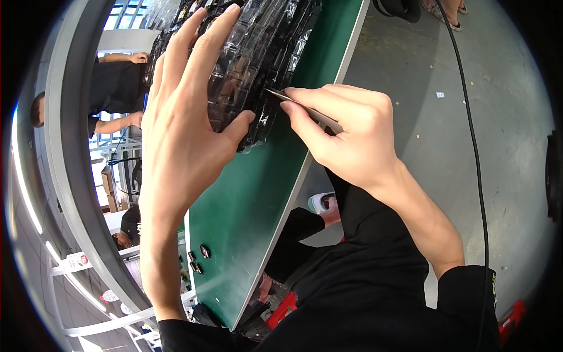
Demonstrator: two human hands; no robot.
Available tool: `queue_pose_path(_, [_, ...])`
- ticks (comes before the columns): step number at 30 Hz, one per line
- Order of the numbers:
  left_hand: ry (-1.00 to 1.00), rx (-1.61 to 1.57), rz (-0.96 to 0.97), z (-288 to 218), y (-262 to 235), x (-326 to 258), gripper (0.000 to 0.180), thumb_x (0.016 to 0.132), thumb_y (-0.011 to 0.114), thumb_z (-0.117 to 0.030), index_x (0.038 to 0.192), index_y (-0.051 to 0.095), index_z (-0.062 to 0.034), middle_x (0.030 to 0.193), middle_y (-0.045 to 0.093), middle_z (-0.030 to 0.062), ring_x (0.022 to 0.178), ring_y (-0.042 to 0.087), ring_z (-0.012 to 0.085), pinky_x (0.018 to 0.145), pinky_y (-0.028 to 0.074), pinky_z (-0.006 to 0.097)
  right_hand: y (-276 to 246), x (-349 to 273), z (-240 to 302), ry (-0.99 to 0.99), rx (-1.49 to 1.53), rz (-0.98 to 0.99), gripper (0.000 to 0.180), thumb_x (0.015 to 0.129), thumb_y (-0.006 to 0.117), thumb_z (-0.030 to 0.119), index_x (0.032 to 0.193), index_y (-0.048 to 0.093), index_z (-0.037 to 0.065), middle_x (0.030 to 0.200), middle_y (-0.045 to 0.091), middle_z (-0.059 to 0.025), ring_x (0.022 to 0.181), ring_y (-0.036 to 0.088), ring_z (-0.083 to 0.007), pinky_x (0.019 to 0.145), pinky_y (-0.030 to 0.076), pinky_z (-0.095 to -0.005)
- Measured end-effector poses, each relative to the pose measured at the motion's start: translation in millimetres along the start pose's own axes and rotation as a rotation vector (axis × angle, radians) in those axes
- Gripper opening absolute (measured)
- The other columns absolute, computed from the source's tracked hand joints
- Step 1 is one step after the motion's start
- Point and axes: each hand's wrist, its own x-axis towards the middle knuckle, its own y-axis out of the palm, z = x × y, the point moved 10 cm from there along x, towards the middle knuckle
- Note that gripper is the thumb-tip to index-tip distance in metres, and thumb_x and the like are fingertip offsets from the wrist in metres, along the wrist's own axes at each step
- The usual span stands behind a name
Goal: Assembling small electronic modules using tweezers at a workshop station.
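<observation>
Head view: left hand (pixel 182 117) grips black tray stack (pixel 258 53); right hand (pixel 346 138) pinches tweezers (pixel 293 101).

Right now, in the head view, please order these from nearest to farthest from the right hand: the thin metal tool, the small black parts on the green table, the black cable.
1. thin metal tool, pinched in the right hand.
2. black cable, on the floor to the right.
3. small black parts, lower left on the green table.

Factory workshop — green workbench (pixel 246 211), bare concrete floor (pixel 446 135), co-workers (pixel 114 88) at neighbouring benches, trailing cable (pixel 469 117).
</observation>
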Motion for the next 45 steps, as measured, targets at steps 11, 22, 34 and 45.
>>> queue_pose_path(11, [0.039, 0.022, -0.059, 11, -18, -8, 0.113, 0.069, 0.101, -0.018, 0.171, 0.053, -0.0209, 0.177, 0.048, 0.0136, 0.164, 0.045, 0.0365, 0.135, 0.040, 0.056, 6, -1, -3, 0.021, 0.074, -0.032, 0.018, 0.090, 0.089, 0.000, 0.108, 0.087, -0.002, 0.070, 0.073, -0.0088, 0.053, 0.060, -0.0110, 0.050, 0.043, -0.0284])
queue_pose_path(22, [-0.063, 0.031, -0.069, 14, -29, -6, 0.104, 0.070, 0.089, -0.004, 0.168, 0.058, -0.0237, 0.174, 0.053, 0.0134, 0.157, 0.056, 0.0358, 0.132, 0.045, 0.056, 5, -4, -5, 0.027, 0.029, -0.029, 0.016, 0.091, 0.089, -0.001, 0.107, 0.087, -0.002, 0.070, 0.073, -0.0093, 0.053, 0.060, -0.0104, 0.050, 0.043, -0.0274])
queue_pose_path(34, [-0.018, -0.048, -0.083, 19, -23, -11, 0.099, 0.072, 0.088, -0.006, 0.166, 0.060, -0.0206, 0.176, 0.051, 0.0136, 0.158, 0.054, 0.0359, 0.130, 0.045, 0.056, -11, 1, -10, 0.099, 0.176, -0.193, 0.010, 0.087, 0.089, 0.005, 0.097, 0.087, 0.004, 0.077, 0.079, -0.0078, 0.054, 0.067, -0.0178, 0.050, 0.049, -0.0311])
queue_pose_path(45, [-0.001, -0.016, -0.100, 28, -25, -14, 0.105, 0.070, 0.102, -0.029, 0.166, 0.061, -0.0179, 0.175, 0.053, 0.0131, 0.154, 0.058, 0.0338, 0.116, 0.052, 0.050, 8, -3, -12, 0.151, 0.153, -0.045, 0.010, 0.089, 0.089, 0.006, 0.099, 0.087, 0.003, 0.080, 0.081, -0.0097, 0.054, 0.067, -0.0185, 0.050, 0.049, -0.0319])
